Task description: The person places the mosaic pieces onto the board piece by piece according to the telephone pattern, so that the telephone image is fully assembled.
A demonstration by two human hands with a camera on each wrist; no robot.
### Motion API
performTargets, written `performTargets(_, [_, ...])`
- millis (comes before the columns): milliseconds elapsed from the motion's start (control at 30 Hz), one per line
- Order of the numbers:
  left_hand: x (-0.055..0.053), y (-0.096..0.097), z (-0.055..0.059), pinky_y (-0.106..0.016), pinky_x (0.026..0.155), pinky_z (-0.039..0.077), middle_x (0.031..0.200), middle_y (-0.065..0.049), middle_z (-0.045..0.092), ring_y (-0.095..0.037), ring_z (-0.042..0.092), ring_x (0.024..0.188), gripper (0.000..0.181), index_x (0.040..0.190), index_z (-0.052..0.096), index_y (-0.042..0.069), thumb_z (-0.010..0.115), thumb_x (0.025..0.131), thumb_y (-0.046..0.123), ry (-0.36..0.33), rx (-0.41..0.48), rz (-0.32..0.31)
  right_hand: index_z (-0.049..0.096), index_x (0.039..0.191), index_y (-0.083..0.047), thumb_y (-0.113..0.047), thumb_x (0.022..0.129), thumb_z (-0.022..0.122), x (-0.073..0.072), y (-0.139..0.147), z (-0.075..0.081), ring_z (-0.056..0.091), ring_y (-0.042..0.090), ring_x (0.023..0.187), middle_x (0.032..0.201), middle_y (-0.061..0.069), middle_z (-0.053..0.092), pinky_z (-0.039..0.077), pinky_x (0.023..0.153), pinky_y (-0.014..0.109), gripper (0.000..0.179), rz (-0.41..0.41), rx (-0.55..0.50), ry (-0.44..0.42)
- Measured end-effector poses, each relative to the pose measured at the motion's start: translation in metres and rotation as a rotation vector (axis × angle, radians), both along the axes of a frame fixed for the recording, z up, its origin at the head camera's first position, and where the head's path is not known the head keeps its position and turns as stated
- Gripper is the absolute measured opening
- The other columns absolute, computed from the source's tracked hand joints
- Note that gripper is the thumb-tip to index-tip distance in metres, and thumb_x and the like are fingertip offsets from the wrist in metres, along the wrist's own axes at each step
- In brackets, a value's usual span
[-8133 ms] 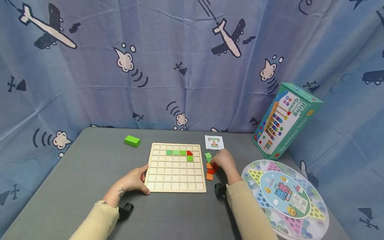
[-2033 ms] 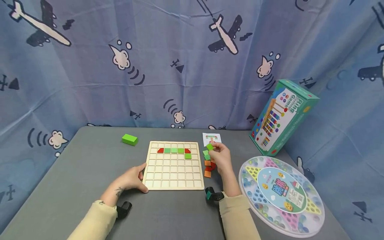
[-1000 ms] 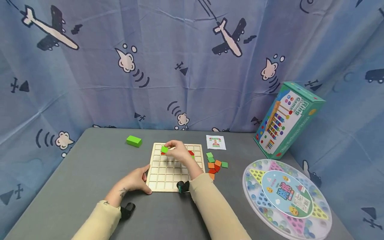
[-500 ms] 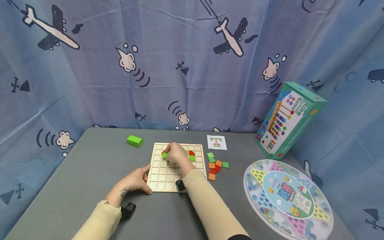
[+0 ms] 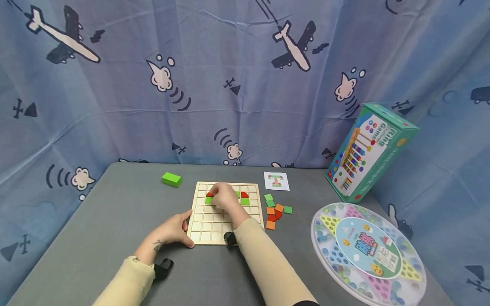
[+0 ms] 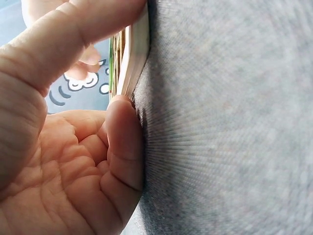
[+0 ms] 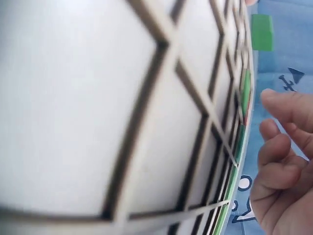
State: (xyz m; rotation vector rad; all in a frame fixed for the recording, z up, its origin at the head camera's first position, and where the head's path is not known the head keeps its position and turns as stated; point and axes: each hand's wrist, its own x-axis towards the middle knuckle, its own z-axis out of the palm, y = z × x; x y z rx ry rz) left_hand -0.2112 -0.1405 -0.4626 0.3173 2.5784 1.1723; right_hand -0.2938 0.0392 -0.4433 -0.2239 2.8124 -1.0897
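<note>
A pale wooden grid board (image 5: 214,229) lies flat on the table. My left hand (image 5: 170,231) holds its near left corner, thumb at the near edge and fingers along the left side. Over the upper part of the board is my right hand (image 5: 226,199), its fingertips beside a green square tile (image 5: 208,200) seated in a cell. Just above that tile sits a red rounded tile (image 5: 209,194). Another red rounded tile (image 5: 244,194) has a green tile (image 5: 245,202) below it; the hand covers most of the row between. In the right wrist view, the right hand's fingers (image 7: 276,147) hold nothing.
Several loose orange, red and green tiles (image 5: 270,225) lie right of the board, below a pattern card (image 5: 276,181). A green block (image 5: 172,179) sits at the back left. A round marble game (image 5: 367,250) and a tilted green box (image 5: 371,153) stand at the right.
A red rounded tile was added at the row's left end. My right hand then carried a green tile from the loose pile and laid it below that one. My left hand kept its hold.
</note>
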Motion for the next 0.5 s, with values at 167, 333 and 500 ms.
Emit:
performTargets(167, [0.001, 0.001, 0.0, -0.027, 0.056, 0.034, 0.073, -0.007, 0.048, -0.016, 0.042, 0.062, 0.11, 0.141, 0.027, -0.009, 0.086, 0.049, 0.003, -0.005, 0.002, -0.006, 0.064, 0.106, -0.002, -0.004, 0.077, 0.07, 0.007, 0.018, 0.005, 0.054, 0.018, 0.085, 0.097, 0.01, 0.061, 0.046, 0.072, 0.03, 0.03, -0.022, -0.336, -0.037])
performTargets(333, [0.003, 0.001, 0.003, -0.027, 0.057, 0.034, 0.073, -0.007, 0.048, -0.016, 0.041, 0.062, 0.11, 0.141, 0.026, -0.01, 0.085, 0.049, 0.003, 0.004, 0.001, -0.01, 0.06, 0.11, -0.001, 0.0, 0.076, 0.068, 0.015, 0.043, 0.021, 0.051, 0.01, 0.071, 0.095, 0.01, 0.061, 0.04, 0.056, 0.022, 0.035, -0.101, -0.634, -0.015])
performTargets(500, [0.002, -0.001, 0.002, -0.026, 0.056, 0.034, 0.073, -0.008, 0.047, -0.016, 0.041, 0.062, 0.111, 0.142, 0.026, -0.009, 0.086, 0.049, 0.004, 0.0, 0.01, -0.004, 0.058, 0.111, -0.004, 0.005, 0.076, 0.065, 0.029, 0.075, 0.028, 0.05, 0.006, 0.06, 0.086, 0.0, 0.059, 0.033, 0.049, 0.023, 0.036, -0.175, -0.859, -0.021])
